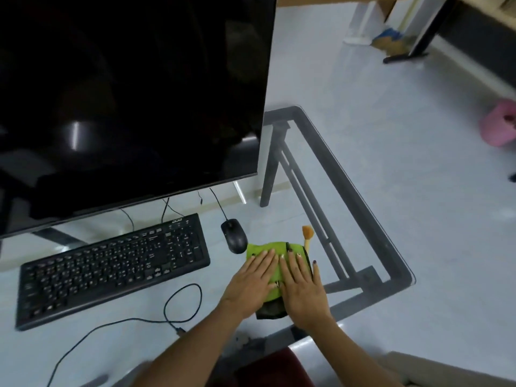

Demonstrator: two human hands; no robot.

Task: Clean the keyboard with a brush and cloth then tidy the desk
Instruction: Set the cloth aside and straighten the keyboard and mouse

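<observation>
Nearest the camera, a dark red seat edge (268,367) shows below the glass bench (363,208), and two bare forearms reach forward over it. Both hands lie flat, side by side, on a folded green cloth (268,248) that rests on the bench to the right of the keyboard. The left hand (252,283) has its fingers straight and pressed close together on the cloth, palm down, gripping nothing. The right hand (303,286) is likewise flat, fingers straight and slightly spread, its little finger off the cloth's right edge over the glass; its grip closes on nothing either. A dark layer of fabric (272,310) shows from under the cloth at its near end, between the wrists. A loose black cable (178,308) loops across the bench left of the hands. Just beyond the cloth's far right corner lies a small brush (307,236) with a pale handle and orange bristles pointing away. A black mouse (234,236) sits just beside the cloth's far left corner, and the black keyboard (111,266) lies angled to the left of it. Behind them stands a large dark monitor (131,101). Through the glass, the bench's grey frame and the pale floor (391,135) show.
</observation>
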